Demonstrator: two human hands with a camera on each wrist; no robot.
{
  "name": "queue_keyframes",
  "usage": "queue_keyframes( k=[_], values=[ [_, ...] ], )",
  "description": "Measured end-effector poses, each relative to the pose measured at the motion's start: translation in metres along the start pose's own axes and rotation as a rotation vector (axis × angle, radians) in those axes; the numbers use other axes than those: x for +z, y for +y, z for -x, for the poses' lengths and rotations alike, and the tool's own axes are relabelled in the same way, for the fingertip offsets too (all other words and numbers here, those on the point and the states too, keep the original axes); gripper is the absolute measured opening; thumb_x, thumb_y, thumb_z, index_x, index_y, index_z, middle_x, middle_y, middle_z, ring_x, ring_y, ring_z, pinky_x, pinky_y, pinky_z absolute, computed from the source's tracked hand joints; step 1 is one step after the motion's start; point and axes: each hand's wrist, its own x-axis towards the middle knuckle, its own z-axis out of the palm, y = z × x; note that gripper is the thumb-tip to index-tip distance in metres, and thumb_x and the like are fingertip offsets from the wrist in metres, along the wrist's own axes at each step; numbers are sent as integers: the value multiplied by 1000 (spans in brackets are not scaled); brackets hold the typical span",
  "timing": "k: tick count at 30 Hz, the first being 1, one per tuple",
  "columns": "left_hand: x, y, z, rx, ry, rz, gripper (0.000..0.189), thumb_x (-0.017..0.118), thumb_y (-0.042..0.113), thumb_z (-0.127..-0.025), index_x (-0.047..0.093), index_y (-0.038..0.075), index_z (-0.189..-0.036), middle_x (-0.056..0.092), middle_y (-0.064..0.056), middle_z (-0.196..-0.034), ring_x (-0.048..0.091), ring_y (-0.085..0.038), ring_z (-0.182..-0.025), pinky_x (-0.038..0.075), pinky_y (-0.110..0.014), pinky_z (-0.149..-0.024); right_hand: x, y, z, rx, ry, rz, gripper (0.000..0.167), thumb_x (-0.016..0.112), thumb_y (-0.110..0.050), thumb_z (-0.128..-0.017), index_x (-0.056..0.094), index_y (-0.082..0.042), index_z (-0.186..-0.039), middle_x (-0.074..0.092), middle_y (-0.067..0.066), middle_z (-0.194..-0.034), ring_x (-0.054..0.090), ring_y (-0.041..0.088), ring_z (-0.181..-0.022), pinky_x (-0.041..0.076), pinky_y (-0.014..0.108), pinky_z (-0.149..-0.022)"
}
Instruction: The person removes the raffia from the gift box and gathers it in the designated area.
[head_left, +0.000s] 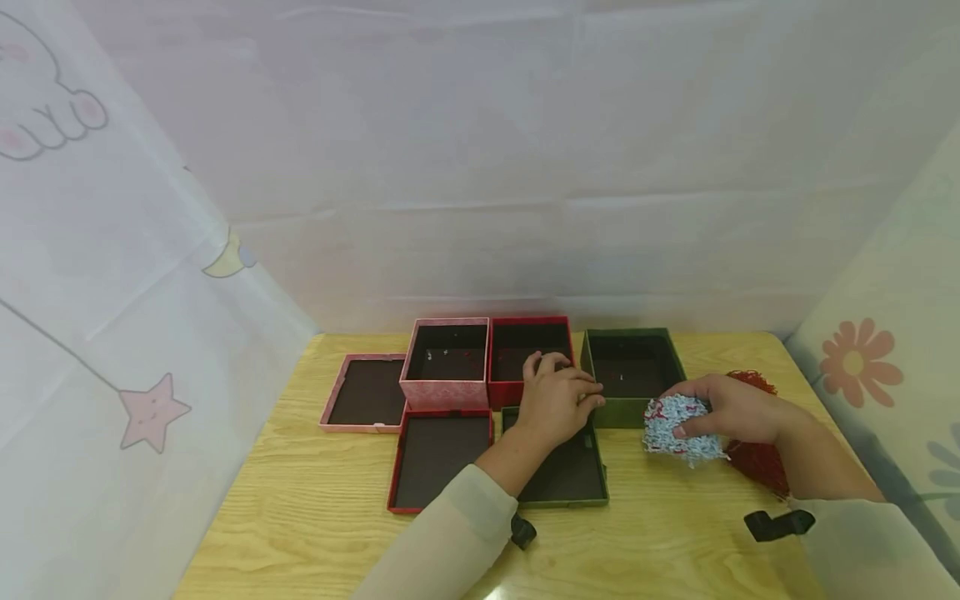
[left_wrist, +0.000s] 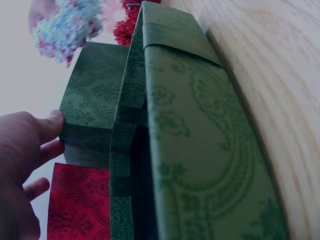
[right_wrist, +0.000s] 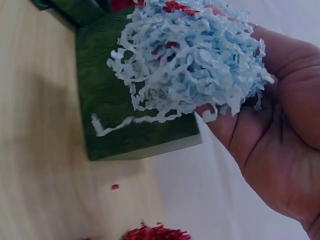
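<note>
My right hand [head_left: 738,408] grips a clump of pale blue shredded paper [head_left: 678,429] flecked with red, just right of the green box [head_left: 626,411]. The clump hangs over that box's side in the right wrist view, a loose strand trailing from it. My left hand [head_left: 553,400] is over the front of the red box [head_left: 506,392], fingers loosely bent. Its fingertips [left_wrist: 54,122] are at the green box's near corner; whether they press on it I cannot tell. Small paper scraps lie inside the green box and the pink box [head_left: 444,392].
Red shredded paper [head_left: 759,467] is piled at the right, partly behind my right forearm. In front of the boxes lie a pink lid [head_left: 367,392], a red lid [head_left: 438,462] and a green lid [head_left: 566,475] on the wooden table [head_left: 300,500]. Fabric walls surround the table.
</note>
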Motion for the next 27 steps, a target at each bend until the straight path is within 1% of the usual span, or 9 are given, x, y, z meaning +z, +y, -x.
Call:
queue_keyframes(
  k=[4,7,10,16,20,23,27],
  values=[
    [-2,0,-1,-6,-12,-10,28,63,60,-96,77,48,-117,68,29,-122,46,-14,-131,25,-60,-120,11,6,6,-12,-6,-8,45,81,-31,-92,70,-14,-132,73,-5,-115,67,9,-105,57,28,-84],
    [-2,1,0,-12,-15,-8,28,63,60,-96,77,48,-118,68,29,-122,46,-14,-131,24,-59,-121,19,12,10,-21,3,15,44,80,-34,-92,71,-17,-131,72,-7,-119,65,9,-113,56,27,-87],
    [-1,2,0,-15,-17,-8,29,63,60,-96,76,49,-118,68,29,-122,46,-14,-131,22,-58,-121,27,20,14,-8,19,35,44,80,-36,-91,71,-18,-131,72,-6,-120,66,12,-112,56,28,-87],
    [0,4,2,-12,-29,-12,30,62,60,-97,75,49,-121,68,29,-124,46,-14,-132,23,-57,-121,39,36,23,12,60,59,46,79,-39,-92,70,-17,-131,71,-5,-122,66,8,-111,56,27,-86],
    [0,4,2,-10,-35,-17,31,60,61,-98,74,49,-123,67,29,-124,45,-14,-132,24,-56,-121,47,39,29,29,109,93,51,79,-42,-91,69,-14,-132,72,-6,-119,67,6,-105,56,27,-84],
    [-1,4,2,-8,-38,-18,31,60,60,-98,74,49,-123,67,29,-124,45,-14,-132,25,-55,-121,52,41,31,61,154,136,55,79,-45,-90,68,-12,-133,72,-5,-119,68,10,-105,57,30,-83],
    [-2,4,2,-12,-44,-20,31,59,60,-99,74,48,-124,67,29,-125,45,-13,-132,25,-55,-121,58,44,31,97,207,186,57,80,-44,-89,68,-11,-134,72,0,-124,69,22,-111,58,33,-85]
  ],
)
